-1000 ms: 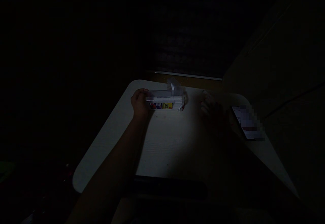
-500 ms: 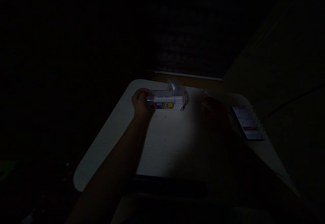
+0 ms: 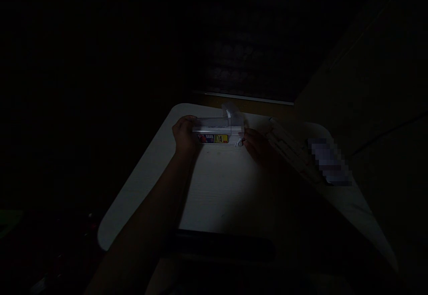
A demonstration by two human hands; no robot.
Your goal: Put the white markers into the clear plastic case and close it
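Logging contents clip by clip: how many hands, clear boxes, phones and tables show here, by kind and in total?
Left hand and right hand: 2
Clear box: 1
Phone, pixelated: 1
Table: 1
Total: 5
Pale pieces left of the phone: too dark to count.

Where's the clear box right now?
In the head view, the clear box lies near the far edge of the table, between the left hand and the right hand.

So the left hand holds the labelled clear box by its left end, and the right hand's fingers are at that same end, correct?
Not quite: the head view shows the right hand's fingers at the opposite, right end. The left hand does hold the labelled clear box by its left end.
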